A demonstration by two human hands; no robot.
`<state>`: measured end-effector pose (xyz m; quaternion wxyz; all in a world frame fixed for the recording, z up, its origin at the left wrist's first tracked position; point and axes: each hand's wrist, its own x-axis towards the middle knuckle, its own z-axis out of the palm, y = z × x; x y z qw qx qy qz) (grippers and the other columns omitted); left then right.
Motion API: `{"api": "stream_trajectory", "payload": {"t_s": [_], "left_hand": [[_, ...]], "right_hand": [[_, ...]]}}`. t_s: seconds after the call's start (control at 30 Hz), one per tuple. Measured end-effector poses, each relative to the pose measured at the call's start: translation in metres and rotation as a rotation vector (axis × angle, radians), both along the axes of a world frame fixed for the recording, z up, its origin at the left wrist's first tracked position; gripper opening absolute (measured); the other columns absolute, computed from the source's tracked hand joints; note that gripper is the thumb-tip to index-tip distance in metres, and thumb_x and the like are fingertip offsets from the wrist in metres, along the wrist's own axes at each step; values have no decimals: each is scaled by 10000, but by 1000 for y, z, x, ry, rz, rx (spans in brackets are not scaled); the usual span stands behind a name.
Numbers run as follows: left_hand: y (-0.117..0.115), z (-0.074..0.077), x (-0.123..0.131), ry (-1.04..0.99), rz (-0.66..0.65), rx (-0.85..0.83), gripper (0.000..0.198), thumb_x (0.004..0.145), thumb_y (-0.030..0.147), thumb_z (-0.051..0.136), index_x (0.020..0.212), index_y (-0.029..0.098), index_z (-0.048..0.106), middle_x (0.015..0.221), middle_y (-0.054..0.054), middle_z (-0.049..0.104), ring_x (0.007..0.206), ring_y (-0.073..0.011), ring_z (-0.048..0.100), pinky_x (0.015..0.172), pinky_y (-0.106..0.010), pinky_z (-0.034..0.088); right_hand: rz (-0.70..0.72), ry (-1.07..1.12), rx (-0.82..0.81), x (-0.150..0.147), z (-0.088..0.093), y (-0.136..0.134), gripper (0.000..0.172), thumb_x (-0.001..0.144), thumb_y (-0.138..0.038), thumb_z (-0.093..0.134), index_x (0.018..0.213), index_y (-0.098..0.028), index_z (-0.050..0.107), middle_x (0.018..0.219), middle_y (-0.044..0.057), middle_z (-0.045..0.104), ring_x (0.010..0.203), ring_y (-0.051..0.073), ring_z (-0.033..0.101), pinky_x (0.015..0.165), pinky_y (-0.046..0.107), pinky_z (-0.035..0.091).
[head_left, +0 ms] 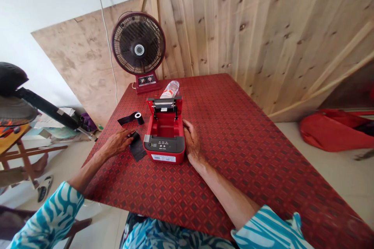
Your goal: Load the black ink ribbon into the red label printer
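Observation:
A red and black label printer (165,149) stands on the table with its lid (165,103) raised. Its red inner bay is bare, and a white label strip runs along the front. My right hand (193,142) cups the printer's right side, fingers curled along the wall. To the left of the printer, my left hand (121,141) has its fingers closed on a small black ribbon roll (134,136), whose loose tail lies flat toward me. Just beyond sits a second black roll (139,119) with a white core, its tail stretched out leftward.
Behind the printer lies a clear plastic bottle (170,89). A dark red fan (139,48) stands at the table's far left corner. The table (248,144) has a red patterned cover. A red bag (336,130) rests on the floor at right; another person's foot (41,163) shows at left.

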<state>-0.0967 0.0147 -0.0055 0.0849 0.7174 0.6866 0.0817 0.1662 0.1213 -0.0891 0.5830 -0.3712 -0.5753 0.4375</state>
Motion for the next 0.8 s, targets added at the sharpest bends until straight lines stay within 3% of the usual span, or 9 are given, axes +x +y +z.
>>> {"api": "stream_trajectory", "payload": {"t_s": [0.13,0.3,0.47,0.53,0.7,0.8], "left_hand": [[-1,-1,0,37,-33,5,463,885,348,476,1323,201,505,1075,-111,630,928,-226,628,837,-336,483],[3,-3,-2,69,10,35,413,789,251,529,1188,162,591,1052,-115,635,961,-251,620,851,-363,480],[2,6,-14,-424,209,138,539,736,331,559,1243,157,499,973,-67,685,859,-219,658,792,-357,517],[0,4,-21,-585,258,170,520,708,353,589,1183,156,512,919,-61,691,828,-213,669,765,-344,526],[4,-22,-40,-625,364,295,383,647,439,616,909,177,518,805,-36,665,737,-196,658,686,-322,528],[8,-37,-46,-559,401,327,358,642,444,615,864,183,514,780,-22,645,715,-186,634,671,-311,511]], "right_hand": [[9,-7,13,1,-1,1,383,878,-390,408,1175,-219,577,1208,91,619,1134,225,539,1011,472,391],[-2,0,30,1,-2,1,359,879,-379,418,1164,-241,589,1194,74,631,1121,221,548,1006,458,397],[16,8,21,1,-3,1,354,883,-375,427,1179,-257,580,1218,69,623,1143,225,538,1017,469,388],[22,12,5,2,-3,1,353,884,-375,427,1179,-255,579,1221,70,619,1145,225,539,1019,470,389],[28,6,-15,4,-2,0,367,880,-384,428,1184,-241,575,1234,81,610,1161,231,532,1031,477,376],[49,4,-55,5,0,-1,384,884,-389,424,1211,-236,557,1262,91,589,1176,233,526,1027,480,382]]}}
